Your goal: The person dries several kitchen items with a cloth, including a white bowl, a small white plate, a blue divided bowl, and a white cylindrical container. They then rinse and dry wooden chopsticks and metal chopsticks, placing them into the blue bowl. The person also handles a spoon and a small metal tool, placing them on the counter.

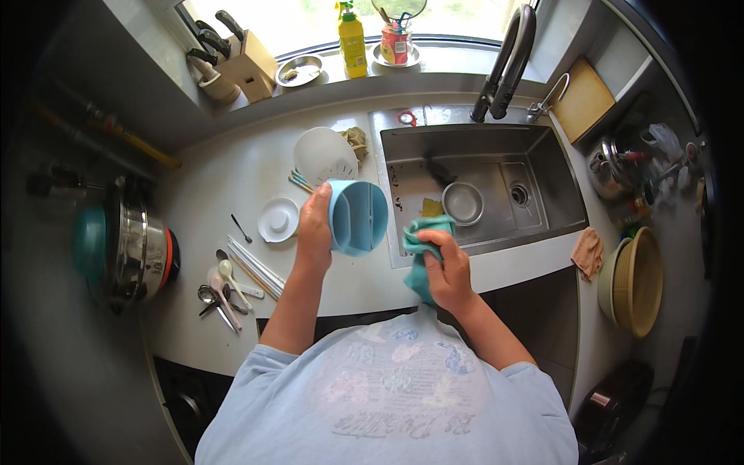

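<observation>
My left hand [315, 226] grips a light-blue plastic utensil holder [372, 218] by its side, tilted so that its divided inside faces me. In my right hand [446, 270] is a bunched green cloth [429, 232], held just right of the holder and apart from it, over the sink's front left corner. Left of my left hand, a round white plastic piece [279, 220] with a raised middle lies on the counter. Chopsticks [256, 267], several spoons [224, 282] and a small dark spoon [241, 228] are spread farther left.
The steel sink [558, 174] holds a metal bowl [462, 203], a yellow scouring pad [431, 207] and dark scraps. Behind the holder sits a white strainer basket [325, 154]. A black faucet [505, 64] rises at the back. A steamer pot [131, 238] stands left; basins [639, 282] lean right.
</observation>
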Demonstrator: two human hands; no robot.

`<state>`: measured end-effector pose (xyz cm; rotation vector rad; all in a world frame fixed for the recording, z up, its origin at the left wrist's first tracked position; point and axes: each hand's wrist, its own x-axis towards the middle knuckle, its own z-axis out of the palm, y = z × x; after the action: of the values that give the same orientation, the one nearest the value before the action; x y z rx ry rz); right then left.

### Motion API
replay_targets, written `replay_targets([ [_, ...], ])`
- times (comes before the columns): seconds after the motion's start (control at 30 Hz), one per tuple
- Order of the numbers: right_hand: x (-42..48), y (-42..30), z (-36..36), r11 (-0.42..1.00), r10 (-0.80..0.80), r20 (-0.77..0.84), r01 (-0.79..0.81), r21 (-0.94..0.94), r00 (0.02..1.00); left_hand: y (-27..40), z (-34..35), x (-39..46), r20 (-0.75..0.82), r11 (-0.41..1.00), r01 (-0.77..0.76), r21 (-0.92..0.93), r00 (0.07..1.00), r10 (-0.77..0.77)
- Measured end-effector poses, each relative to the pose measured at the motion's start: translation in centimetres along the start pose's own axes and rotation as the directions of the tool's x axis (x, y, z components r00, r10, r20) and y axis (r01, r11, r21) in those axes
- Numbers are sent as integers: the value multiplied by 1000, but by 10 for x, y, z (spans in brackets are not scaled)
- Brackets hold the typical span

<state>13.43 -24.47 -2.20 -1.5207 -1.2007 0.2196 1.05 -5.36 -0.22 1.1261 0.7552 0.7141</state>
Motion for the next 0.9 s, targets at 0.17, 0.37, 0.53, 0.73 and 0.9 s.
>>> replay_targets([
  [0.17,22,9,7,958,-97,174,140,-250,980,-6,18,-15,125,995,95,19,987,-96],
  [0.37,24,4,3,899,147,433,62,-434,889,-5,17,-17,162,998,13,55,987,-22],
  [0.53,8,3,23,974,220,289,-196,-109,932,-5,24,-19,75,995,-28,-95,997,35],
  [0.73,6,-1,10,900,334,188,-372,226,924,-18,16,-21,68,991,-8,-137,998,17],
  [0.9,-4,-6,-23,895,347,47,-346,281,937,-17,29,-18,-79,952,23,-304,996,-49],
])
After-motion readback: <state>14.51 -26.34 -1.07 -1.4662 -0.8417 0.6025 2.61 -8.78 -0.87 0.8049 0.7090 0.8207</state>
